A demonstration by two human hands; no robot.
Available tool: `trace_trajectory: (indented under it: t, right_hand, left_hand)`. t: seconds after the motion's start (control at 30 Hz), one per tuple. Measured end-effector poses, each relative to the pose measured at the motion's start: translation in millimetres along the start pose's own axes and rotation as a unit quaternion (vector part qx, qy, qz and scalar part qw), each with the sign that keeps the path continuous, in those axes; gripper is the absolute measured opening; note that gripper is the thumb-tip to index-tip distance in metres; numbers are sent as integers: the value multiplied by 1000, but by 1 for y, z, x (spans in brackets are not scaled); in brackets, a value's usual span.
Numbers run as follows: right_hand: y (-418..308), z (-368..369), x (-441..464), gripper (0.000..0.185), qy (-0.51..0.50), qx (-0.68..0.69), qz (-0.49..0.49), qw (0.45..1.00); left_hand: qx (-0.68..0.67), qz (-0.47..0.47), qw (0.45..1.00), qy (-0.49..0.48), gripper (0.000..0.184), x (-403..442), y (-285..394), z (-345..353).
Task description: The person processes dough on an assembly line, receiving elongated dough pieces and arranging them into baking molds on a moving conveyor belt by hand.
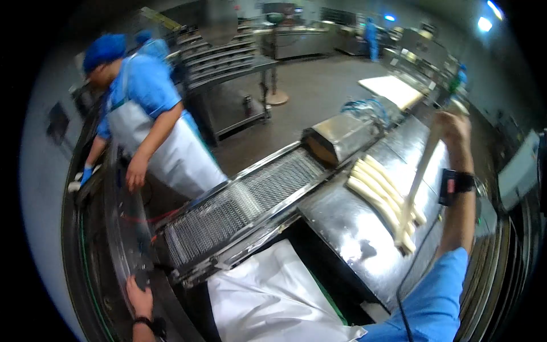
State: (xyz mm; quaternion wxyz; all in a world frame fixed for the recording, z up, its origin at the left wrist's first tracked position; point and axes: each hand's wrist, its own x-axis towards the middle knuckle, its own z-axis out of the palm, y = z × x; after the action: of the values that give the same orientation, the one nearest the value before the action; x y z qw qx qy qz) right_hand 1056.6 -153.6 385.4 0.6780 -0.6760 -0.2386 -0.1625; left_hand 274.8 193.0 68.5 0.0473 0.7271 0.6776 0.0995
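My right hand [454, 128], raised at the right, is closed around the upper end of a long pale dough strip [420, 178]. The strip hangs down to several dough ropes [376, 191] lying side by side on the steel table [342, 233]. Its lower end overlaps them. At the lower left, my left hand [140, 297] is at the dark metal rail [117, 228], its fingers and thumb around a small dark part that I cannot make out.
A wire-mesh conveyor [245, 202] with a metal housing [345, 137] runs between rail and table. Across it, a co-worker in a white apron [165, 145] reaches left with a blue-gloved hand [86, 175]. A tray rack [219, 57] stands behind. A dark cable [413, 268] runs near my right arm.
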Motion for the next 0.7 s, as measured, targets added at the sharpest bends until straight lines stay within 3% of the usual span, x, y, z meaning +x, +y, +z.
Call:
trace_trajectory:
  t: [0.03, 0.13, 0.17, 0.23, 0.27, 0.3, 0.33, 0.43, 0.47, 0.5, 0.57, 0.6, 0.7]
  right_hand:
    - [9, -22, 30, 13, -41, 23, -27, 999]
    - [42, -66, 84, 29, 87, -179, -120, 973]
    - [63, -84, 97, 31, 118, -258, -203, 937]
    - [122, -109, 106, 36, 197, -434, -338, 811]
    - [211, -161, 146, 46, 116, -454, -377, 799]
    - [257, -171, 128, 51, 111, -534, -373, 750]
    - [264, -155, 77, 52, 39, -521, -275, 807]
    - [350, -168, -17, 69, -141, -595, -97, 785]
    - [367, -172, -42, 73, -209, -515, 30, 831]
    - [356, -171, -61, 76, -335, -351, 299, 822]
    - [301, -133, -130, 79, -218, -658, 210, 689]
    - [256, -105, -149, 80, -189, -664, 227, 687]
    - [235, -91, -164, 87, -166, -667, 223, 692]
  left_hand:
    - [-36, 1, 999, -4, 60, -12, 12, -12]
    - [-52, -8, 999, 0, 56, -16, 21, -36]
    - [-58, -24, 998, -14, 57, -18, 21, -40]
    - [-71, -55, 996, -26, 57, -25, 30, -48]
    - [-35, -35, 998, -45, 59, -29, 36, -53]
    - [0, -14, 998, -67, 60, -41, 37, -61]
    - [-1, -21, 998, -60, 60, -39, 40, -63]
    - [25, -23, 995, -94, 65, -51, 33, -64]
    - [25, -13, 995, -95, 66, -54, 26, -58]
    - [25, 0, 995, -95, 67, -54, 22, -54]
    - [27, 11, 994, -102, 67, -61, 21, -51]
    - [32, 25, 994, -102, 68, -60, 21, -54]
    - [46, 44, 991, -113, 67, -64, 27, -54]
